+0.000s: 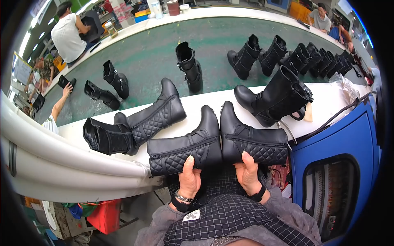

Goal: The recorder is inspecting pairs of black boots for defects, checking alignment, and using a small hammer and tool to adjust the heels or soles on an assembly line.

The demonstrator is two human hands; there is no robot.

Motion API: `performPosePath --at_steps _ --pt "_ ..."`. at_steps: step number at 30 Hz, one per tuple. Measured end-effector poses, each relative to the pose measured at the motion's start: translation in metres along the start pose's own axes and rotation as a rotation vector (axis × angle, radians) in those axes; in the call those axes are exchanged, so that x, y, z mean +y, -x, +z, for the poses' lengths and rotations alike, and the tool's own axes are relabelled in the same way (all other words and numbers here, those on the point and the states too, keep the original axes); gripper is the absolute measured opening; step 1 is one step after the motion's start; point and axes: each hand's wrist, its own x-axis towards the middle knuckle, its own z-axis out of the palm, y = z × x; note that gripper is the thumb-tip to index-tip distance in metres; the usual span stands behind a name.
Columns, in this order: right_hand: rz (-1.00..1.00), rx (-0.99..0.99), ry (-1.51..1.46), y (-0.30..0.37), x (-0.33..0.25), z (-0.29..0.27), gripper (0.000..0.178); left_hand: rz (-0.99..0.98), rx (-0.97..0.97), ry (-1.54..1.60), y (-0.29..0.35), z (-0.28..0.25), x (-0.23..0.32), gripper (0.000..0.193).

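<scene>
Left hand and right hand pinch left boot and right boot shafts sole-to-sole by the white ledge, thumbs up, other fingers mostly hidden; slack grip could drop one, rubbing could scuff.

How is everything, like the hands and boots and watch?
Left hand: gripping the left boot
Right hand: gripping the right boot
Left boot: held sideways, zip looks closed
Right boot: held sideways, zip looks closed
Watch: being worn
Middle boot on green table: standing, top open
</scene>
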Motion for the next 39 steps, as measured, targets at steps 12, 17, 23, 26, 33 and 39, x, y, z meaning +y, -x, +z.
performPosePath --at_steps 12,17,23,26,33,39 --pt "-0.077 -0.003 0.223 -0.003 -0.005 -0.014 0.046 0.001 -0.059 -0.014 0.001 0.004 0.002 0.043" --pt "-0.312 -0.015 0.527 -0.003 -0.012 -0.01 0.047 0.068 -0.105 -0.059 0.003 -0.003 -0.003 0.052" --pt "-0.247 -0.048 0.453 -0.003 -0.009 -0.014 0.048 0.081 -0.106 -0.075 0.005 -0.006 -0.004 0.054" --pt "-0.226 -0.049 0.38 -0.003 -0.006 -0.018 0.048 0.079 -0.109 -0.07 0.005 -0.006 -0.005 0.054" --pt "-0.214 -0.08 0.418 -0.003 -0.018 -0.008 0.049 0.114 -0.103 -0.07 0.006 -0.002 -0.004 0.05" --pt "-0.087 -0.282 0.736 0.004 -0.053 0.012 0.053 0.566 -0.244 -1.181 0.027 0.017 0.019 0.05"
